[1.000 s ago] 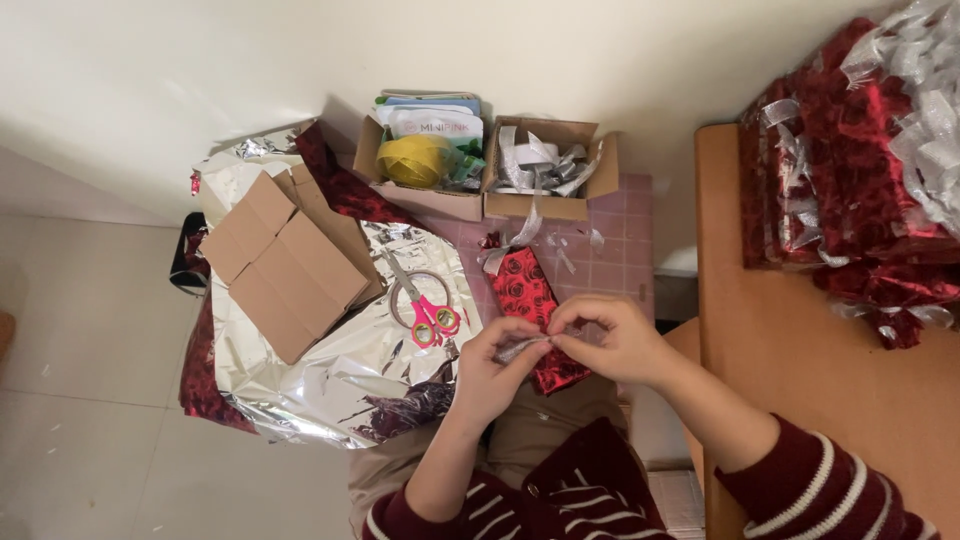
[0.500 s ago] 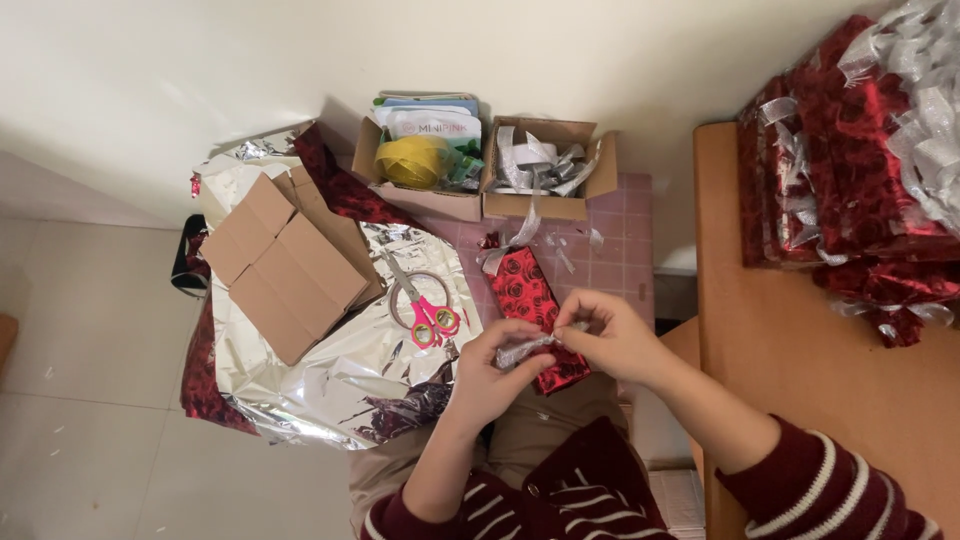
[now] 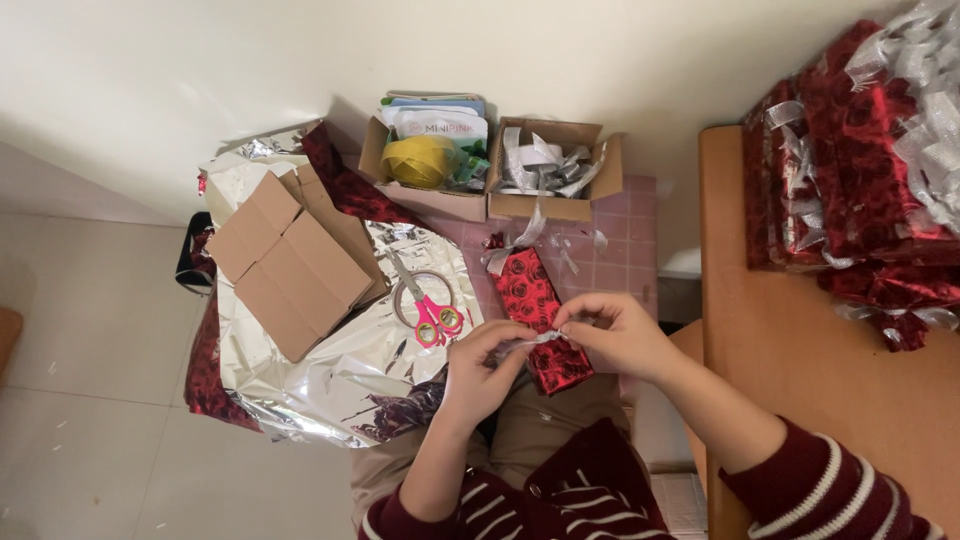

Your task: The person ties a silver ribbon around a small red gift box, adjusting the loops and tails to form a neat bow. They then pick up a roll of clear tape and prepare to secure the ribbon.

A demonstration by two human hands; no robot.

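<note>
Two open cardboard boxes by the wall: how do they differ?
The left box holds a yellow roll and flat packets standing at its back; the right box holds loose silver ribbon pieces. The left box looks packed above its rim; the right box's contents sit lower, with one ribbon trailing over its front edge. Both are brown cardboard, open-topped and side by side against the wall, beyond the red wrapped package both hands work on.

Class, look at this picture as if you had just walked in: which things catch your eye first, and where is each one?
At bottom centre, the left hand and right hand pinch a silver ribbon over a red rose-patterned wrapped box. To its left, pink-handled scissors lie on a crumpled silver foil sheet beside flattened cardboard. At upper right, a stack of red wrapped parcels sits on a wooden table.
</note>
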